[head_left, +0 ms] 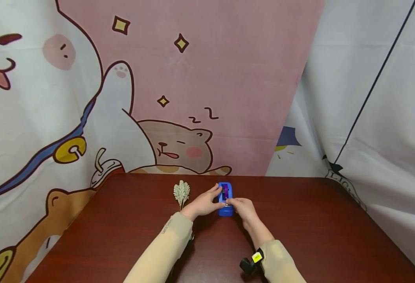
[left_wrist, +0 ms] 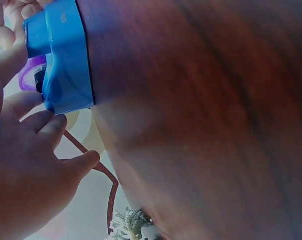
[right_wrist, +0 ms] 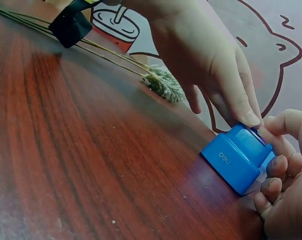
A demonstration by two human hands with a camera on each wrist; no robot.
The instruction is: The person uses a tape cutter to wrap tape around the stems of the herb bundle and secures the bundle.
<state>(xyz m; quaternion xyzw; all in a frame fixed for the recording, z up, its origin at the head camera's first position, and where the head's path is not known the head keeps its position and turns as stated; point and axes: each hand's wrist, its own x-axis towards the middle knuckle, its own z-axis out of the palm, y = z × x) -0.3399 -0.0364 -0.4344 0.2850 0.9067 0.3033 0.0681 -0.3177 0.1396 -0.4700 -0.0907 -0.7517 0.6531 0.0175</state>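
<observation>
A blue tape dispenser [head_left: 225, 211] with a purple roll core [head_left: 225, 190] stands on the dark red-brown table [head_left: 98, 236]. My left hand [head_left: 203, 203] holds it from the left, thumb near its front and fingers along the far side, as the left wrist view shows on the dispenser body [left_wrist: 68, 65]. From the right, my right hand [head_left: 244, 208] reaches in with thumb and index finger pinching at the dispenser's top near the left thumb. In the right wrist view its other fingers [right_wrist: 273, 187] are curled beside the dispenser [right_wrist: 235, 160]. Whether a strip of tape lies between those fingertips is hidden.
A pale green dried flower sprig [head_left: 181, 192] lies behind my left forearm, its long stems [right_wrist: 106, 57] running along the table. A cartoon-printed cloth [head_left: 250, 86] hangs at the table's back edge. A black camera mount [head_left: 250, 266] is on my right wrist.
</observation>
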